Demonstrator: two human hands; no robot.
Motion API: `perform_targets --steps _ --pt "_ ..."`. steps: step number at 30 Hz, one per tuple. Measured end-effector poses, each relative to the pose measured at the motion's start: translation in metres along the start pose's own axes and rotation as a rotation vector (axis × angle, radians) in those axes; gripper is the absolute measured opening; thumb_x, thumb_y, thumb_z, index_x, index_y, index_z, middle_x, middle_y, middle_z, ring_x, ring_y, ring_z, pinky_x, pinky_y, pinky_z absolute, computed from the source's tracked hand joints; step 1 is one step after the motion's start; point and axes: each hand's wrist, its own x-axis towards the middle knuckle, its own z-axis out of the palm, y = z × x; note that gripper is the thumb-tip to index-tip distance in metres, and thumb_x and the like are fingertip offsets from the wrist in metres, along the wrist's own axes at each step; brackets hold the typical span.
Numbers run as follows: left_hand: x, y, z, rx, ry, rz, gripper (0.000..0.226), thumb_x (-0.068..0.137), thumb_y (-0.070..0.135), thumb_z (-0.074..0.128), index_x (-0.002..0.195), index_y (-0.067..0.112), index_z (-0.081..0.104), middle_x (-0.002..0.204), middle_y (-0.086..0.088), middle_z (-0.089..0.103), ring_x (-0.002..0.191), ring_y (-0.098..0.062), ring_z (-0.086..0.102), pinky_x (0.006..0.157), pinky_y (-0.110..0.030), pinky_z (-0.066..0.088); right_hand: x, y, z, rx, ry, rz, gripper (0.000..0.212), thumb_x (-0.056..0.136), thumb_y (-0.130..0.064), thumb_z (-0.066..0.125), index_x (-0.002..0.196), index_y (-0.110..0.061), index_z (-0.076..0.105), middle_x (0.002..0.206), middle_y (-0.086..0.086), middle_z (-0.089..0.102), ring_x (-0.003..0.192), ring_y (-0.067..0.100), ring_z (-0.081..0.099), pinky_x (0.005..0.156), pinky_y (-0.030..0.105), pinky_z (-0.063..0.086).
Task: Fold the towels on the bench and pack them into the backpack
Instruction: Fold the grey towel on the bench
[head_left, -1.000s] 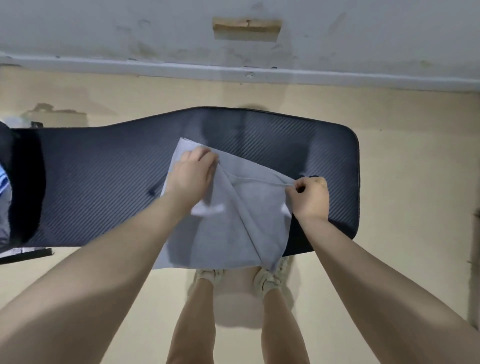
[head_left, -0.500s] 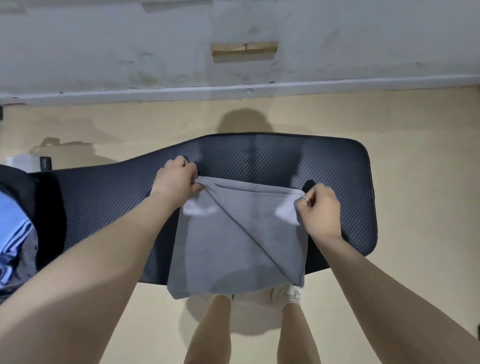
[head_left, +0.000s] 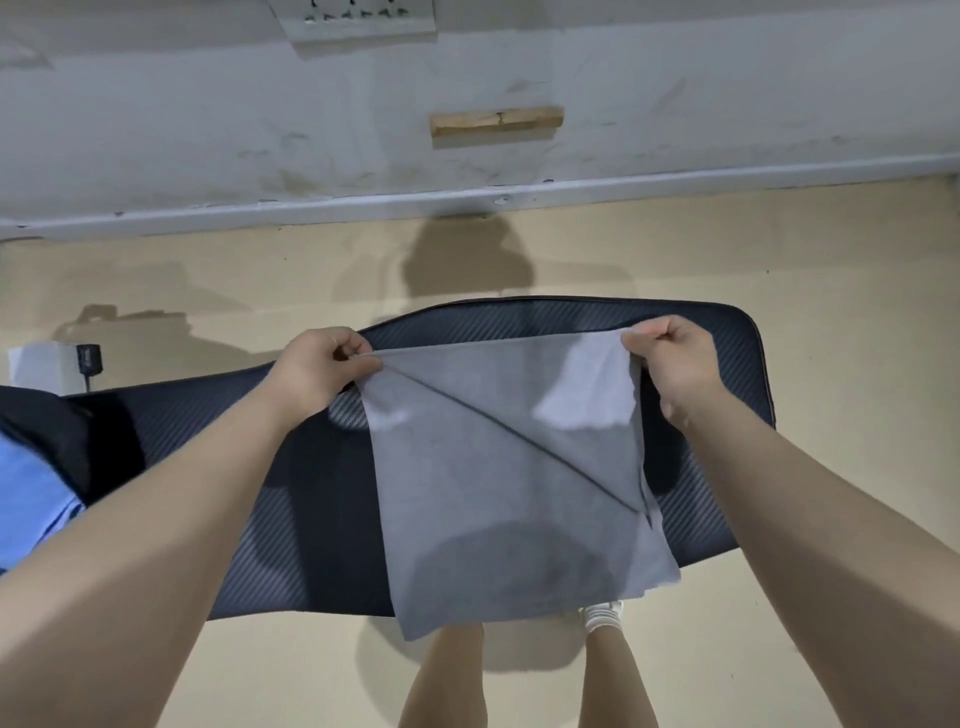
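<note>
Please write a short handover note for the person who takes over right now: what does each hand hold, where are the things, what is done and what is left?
Left hand: shut grip on the far left corner of the grey towel.
Right hand: shut grip on the far right corner.
The towel is held up over the dark bench; its near edge hangs past the bench's front. A diagonal crease shows a layer folded over.
The backpack is at the far left, only partly in view.
Done: towel picked up, folding begun.
Left: finish folding, pack it into the backpack. No other towels are clearly visible.

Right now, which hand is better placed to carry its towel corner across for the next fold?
Probably the left hand: it and the right hand each pinch a top corner of the grey towel, but the left has bare bench beside it.
</note>
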Motion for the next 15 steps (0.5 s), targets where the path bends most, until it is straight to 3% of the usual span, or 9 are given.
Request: perform_targets --steps 3,4,5,8,11,15 --pt "0.013 0.001 0.002 0.079 0.053 0.011 0.010 0.083 0.009 0.065 0.077 0.014 0.058 0.077 -0.006 0.057 0.075 -0.020 0.050 0.069 -0.029 0.039 0.014 -0.001 0.009 -0.148 0.100 -0.074 0.022 0.084 -0.002 0.059 0.069 -0.017 0.053 0.072 -0.005 0.054 0.075 0.015 0.052 0.071 0.023 0.045" --pt "0.015 0.001 0.004 0.149 0.091 0.024 0.007 0.083 0.008 0.063 0.088 0.012 0.059 0.086 -0.006 0.058 0.081 -0.022 0.052 0.072 -0.029 0.039 0.016 0.000 0.012 -0.216 0.131 -0.112 0.015 0.085 -0.004 0.058 0.076 -0.016 0.057 0.075 -0.005 0.054 0.080 0.016 0.052 0.074 0.023 0.043" --pt "0.015 0.001 0.008 0.226 0.134 0.045 0.019 0.083 0.008 0.062 0.101 0.010 0.058 0.098 -0.008 0.057 0.090 -0.024 0.053 0.077 -0.029 0.039 0.014 0.000 0.016 -0.282 0.142 -0.156 0.008 0.085 -0.006 0.057 0.088 -0.014 0.059 0.082 -0.003 0.056 0.084 0.017 0.052 0.076 0.022 0.042" --pt "0.001 -0.004 0.024 0.336 0.311 0.090 0.042 0.083 0.009 0.060 0.124 0.005 0.048 0.124 -0.015 0.047 0.116 -0.030 0.044 0.095 -0.034 0.035 -0.003 0.010 0.014 -0.444 0.152 -0.256 0.036 0.086 -0.013 0.059 0.120 -0.005 0.050 0.117 0.010 0.052 0.104 0.022 0.052 0.092 0.026 0.039" --pt "-0.032 -0.010 0.041 0.339 0.419 0.068 0.034 0.085 0.011 0.059 0.117 0.003 0.050 0.120 -0.018 0.046 0.112 -0.033 0.042 0.093 -0.040 0.036 -0.038 0.034 -0.009 -0.505 0.168 -0.237 0.037 0.088 -0.016 0.057 0.122 -0.003 0.049 0.123 0.015 0.049 0.110 0.028 0.052 0.097 0.035 0.039" --pt "-0.086 -0.033 0.073 0.325 0.269 0.119 0.017 0.084 0.008 0.059 0.099 0.001 0.057 0.104 -0.017 0.050 0.092 -0.032 0.050 0.075 -0.037 0.043 -0.086 0.079 -0.043 -0.671 0.026 -0.117 0.030 0.089 -0.015 0.054 0.116 -0.003 0.055 0.118 0.017 0.053 0.107 0.033 0.052 0.092 0.035 0.039"
